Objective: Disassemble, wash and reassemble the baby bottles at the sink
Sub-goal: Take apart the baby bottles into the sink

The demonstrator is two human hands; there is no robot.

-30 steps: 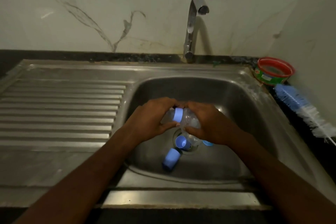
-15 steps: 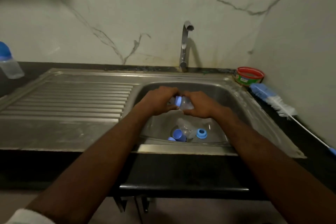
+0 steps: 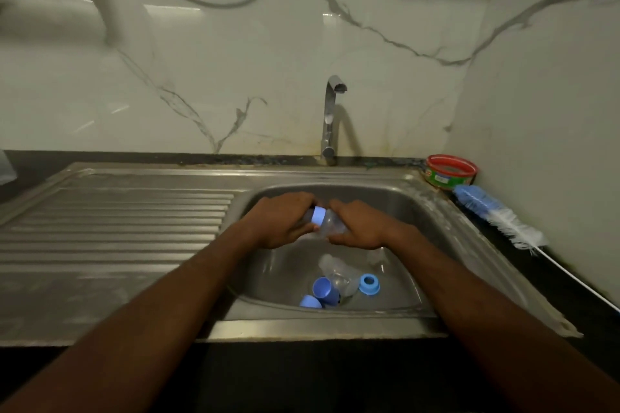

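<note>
Both hands are over the basin (image 3: 412, 211), working one bottle (image 3: 330, 225) held sideways: the left hand (image 3: 281, 223) wraps fingers round the blue ring (image 3: 318, 215) end, the right hand (image 3: 357, 228) grips the clear body. Looks like unscrewing, so disassembly seems only partly done. Down in the basin lie a bare bottle (image 3: 337, 273), two caps (image 3: 320, 293) and a loose ring (image 3: 369, 284). The tap (image 3: 330, 117) is dry; washing and reassembly remain. The teat is hidden by the left hand; the brush (image 3: 496, 213) waits far right.
</note>
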